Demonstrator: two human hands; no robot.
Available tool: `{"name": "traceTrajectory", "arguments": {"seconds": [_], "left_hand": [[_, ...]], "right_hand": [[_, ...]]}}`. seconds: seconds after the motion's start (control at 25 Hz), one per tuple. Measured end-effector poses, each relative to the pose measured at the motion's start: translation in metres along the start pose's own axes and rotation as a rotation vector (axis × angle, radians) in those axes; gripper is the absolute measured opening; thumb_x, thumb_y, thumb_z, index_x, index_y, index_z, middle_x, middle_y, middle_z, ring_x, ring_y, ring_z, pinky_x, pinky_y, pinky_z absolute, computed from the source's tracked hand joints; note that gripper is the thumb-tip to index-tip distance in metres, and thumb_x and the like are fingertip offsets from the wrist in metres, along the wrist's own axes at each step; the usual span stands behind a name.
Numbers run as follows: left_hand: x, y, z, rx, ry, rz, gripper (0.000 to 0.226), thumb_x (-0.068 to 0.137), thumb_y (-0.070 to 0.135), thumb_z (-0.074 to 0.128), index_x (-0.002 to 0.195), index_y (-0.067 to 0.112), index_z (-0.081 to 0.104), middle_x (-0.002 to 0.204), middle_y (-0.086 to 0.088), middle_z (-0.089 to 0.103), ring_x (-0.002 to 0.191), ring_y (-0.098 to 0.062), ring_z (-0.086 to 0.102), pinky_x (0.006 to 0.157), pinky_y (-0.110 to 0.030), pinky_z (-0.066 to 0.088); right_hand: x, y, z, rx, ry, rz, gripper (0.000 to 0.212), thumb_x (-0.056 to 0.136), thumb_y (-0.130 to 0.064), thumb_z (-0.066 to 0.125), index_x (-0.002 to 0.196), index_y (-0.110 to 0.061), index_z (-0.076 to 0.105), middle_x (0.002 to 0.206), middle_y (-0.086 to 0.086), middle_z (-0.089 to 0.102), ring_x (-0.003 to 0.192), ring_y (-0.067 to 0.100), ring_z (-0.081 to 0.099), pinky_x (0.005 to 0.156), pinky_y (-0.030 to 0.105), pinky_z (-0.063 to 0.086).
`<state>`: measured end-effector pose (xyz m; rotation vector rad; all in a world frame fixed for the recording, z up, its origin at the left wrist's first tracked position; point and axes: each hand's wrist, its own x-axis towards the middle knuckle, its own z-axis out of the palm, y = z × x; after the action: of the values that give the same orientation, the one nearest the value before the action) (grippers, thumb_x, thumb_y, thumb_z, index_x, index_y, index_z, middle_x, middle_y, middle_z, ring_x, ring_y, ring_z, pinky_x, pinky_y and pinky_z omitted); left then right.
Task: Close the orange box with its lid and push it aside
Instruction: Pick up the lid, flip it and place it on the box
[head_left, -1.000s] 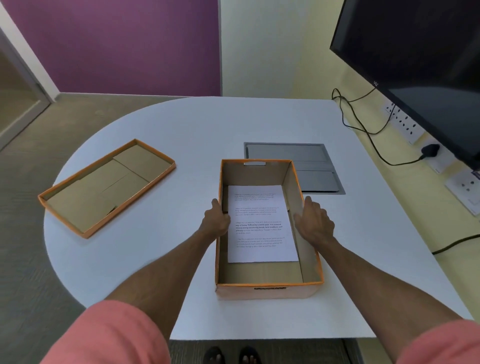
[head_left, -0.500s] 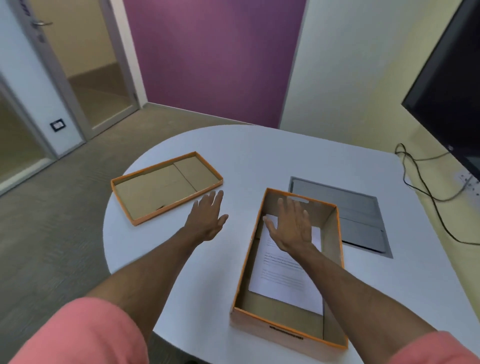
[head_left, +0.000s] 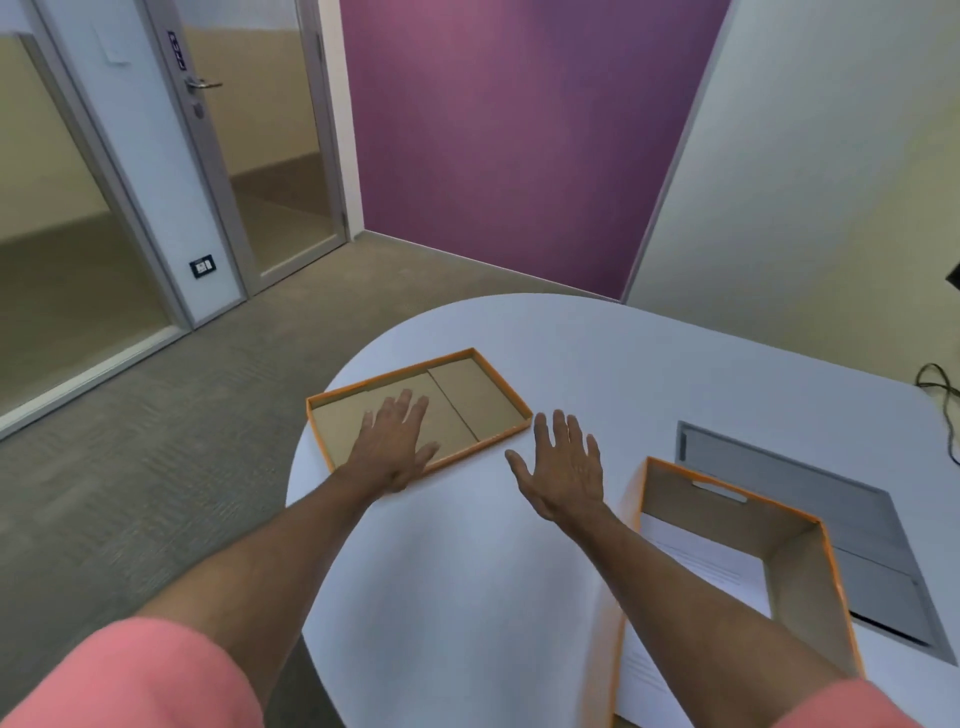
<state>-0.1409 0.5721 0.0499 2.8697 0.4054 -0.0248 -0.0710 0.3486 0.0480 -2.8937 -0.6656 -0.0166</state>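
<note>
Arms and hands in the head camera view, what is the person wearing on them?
Both arms are bare from above the elbow down, with short salmon-pink sleeves at the bottom corners of the view. The left hand and right hand show no gloves, rings, watch or bracelet.

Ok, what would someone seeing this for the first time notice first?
Probably the two bare hands spread open over the white table: the left hand is over the upturned lid, the right hand just beside it. Next, the open orange box at the right, with a printed sheet inside.
</note>
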Motion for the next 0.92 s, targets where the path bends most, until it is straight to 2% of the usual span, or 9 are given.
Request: {"name": "traceTrajectory", "arguments": {"seconds": [0.36,0.6,0.8,0.92], "left_hand": [[0.083,-0.119,0.035,0.048,-0.148,0.018,0.071,0.097,0.048,0.037,0.154,0.019,0.007,0.163,-0.007,-0.004,0.15,-0.03,0.003,0.119,-0.053,0.009],[0.111,-0.154,0.077,0.036,-0.265,0.027,0.071,0.097,0.049,0.037,0.154,0.021,0.005,0.164,-0.005,-0.006,0.15,-0.03,0.0,0.119,-0.053,0.006],[0.126,-0.166,0.11,-0.015,-0.357,0.0,0.074,0.095,0.053,0.035,0.154,0.023,0.003,0.164,-0.005,-0.007,0.15,-0.031,0.0,0.119,-0.055,0.008],[0.129,-0.167,0.123,-0.008,-0.412,0.009,0.074,0.094,0.058,0.03,0.154,0.027,0.0,0.163,-0.003,-0.009,0.15,-0.032,-0.003,0.118,-0.057,0.007]], "right_hand": [[0.091,-0.094,0.081,-0.023,-0.115,0.002,0.074,0.093,-0.058,0.03,0.15,-0.012,0.022,0.159,0.015,0.02,0.148,0.03,0.014,0.118,0.05,0.017],[0.129,-0.134,0.139,0.006,-0.267,0.002,0.077,0.092,-0.061,0.028,0.153,-0.016,0.013,0.161,0.017,0.009,0.149,0.033,0.006,0.119,0.05,0.011],[0.141,-0.145,0.178,0.045,-0.482,-0.001,0.07,0.094,-0.059,0.03,0.153,-0.032,0.003,0.162,0.016,-0.003,0.149,0.036,-0.003,0.118,0.054,0.006],[0.145,-0.138,0.192,-0.02,-0.576,-0.008,0.071,0.092,-0.063,0.027,0.152,-0.036,0.0,0.162,0.016,-0.004,0.148,0.038,-0.003,0.118,0.055,0.005]]}}
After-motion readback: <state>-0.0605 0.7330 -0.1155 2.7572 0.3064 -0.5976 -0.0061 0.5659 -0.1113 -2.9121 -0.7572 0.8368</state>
